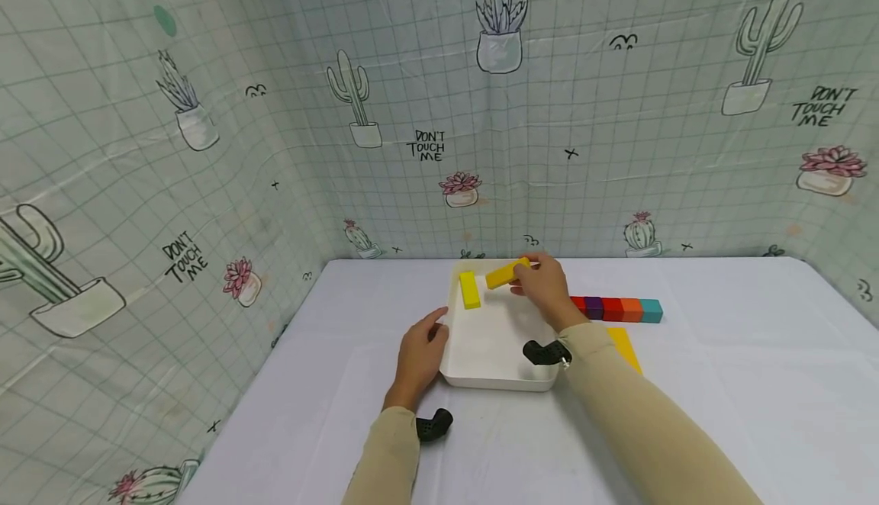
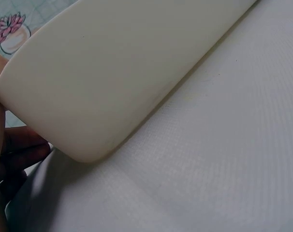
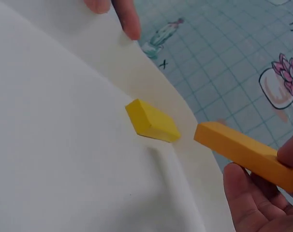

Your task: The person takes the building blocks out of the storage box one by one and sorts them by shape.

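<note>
A white shallow tray (image 1: 491,348) stands on the table. My left hand (image 1: 420,352) is at its left side, fingertips touching the rim. Only part of that hand's fingers (image 2: 23,150) shows in the left wrist view, by the tray's corner. A bright yellow block (image 1: 470,290) lies at the tray's far left. My right hand (image 1: 544,285) pinches an orange-yellow rectangular block (image 1: 504,275) between thumb and fingers. In the right wrist view this held block (image 3: 243,152) is raised near the tray's far edge, apart from the yellow block (image 3: 153,123).
Right of the tray, a row of coloured cubes (image 1: 613,309) in red, purple, orange and teal partly hides behind my right hand. An orange-yellow piece (image 1: 623,348) is partly covered by my right sleeve. A printed cloth (image 1: 549,108) rises behind the white table (image 1: 742,383).
</note>
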Motion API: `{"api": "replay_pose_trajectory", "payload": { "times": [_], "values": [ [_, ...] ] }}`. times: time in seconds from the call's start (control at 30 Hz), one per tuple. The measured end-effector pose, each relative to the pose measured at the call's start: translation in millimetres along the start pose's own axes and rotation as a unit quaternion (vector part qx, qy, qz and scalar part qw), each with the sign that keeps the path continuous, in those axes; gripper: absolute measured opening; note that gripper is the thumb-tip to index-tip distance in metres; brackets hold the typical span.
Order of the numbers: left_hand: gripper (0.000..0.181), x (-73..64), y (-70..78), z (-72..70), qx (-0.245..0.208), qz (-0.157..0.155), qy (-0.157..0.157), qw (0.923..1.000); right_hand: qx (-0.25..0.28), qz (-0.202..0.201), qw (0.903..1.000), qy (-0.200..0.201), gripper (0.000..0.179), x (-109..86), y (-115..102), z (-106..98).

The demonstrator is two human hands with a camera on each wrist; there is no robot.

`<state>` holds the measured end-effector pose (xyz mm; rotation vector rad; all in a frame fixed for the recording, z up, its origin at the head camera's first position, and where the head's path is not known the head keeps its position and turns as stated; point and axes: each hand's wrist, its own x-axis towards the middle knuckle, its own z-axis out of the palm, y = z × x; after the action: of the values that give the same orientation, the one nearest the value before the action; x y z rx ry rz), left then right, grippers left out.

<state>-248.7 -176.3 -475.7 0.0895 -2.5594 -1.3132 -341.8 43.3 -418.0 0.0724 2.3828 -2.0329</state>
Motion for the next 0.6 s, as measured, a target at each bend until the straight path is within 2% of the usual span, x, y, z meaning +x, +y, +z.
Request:
{"api": "replay_pose_trajectory", "payload": {
  "times": [0.17,0.3,0.6],
  "values": [
    [0.038,0.3,-0.7,1.4,-0.002,-0.001,0.002,1.0000,0.063,0.014,0.9979,0.013,0.049,-2.8,-1,-9],
    [0.038,-0.4,-0.7,0.8,-0.006,-0.004,0.001,1.0000,0.079,0.025,0.9964,0.020,0.050,-7.4,-1,-17],
    [0.038,1.3,-3.3,3.8,-0.006,-0.006,0.001,1.0000,0.119,0.007,0.9927,0.015,0.048,-22.5,-2,-32]
  ]
}}
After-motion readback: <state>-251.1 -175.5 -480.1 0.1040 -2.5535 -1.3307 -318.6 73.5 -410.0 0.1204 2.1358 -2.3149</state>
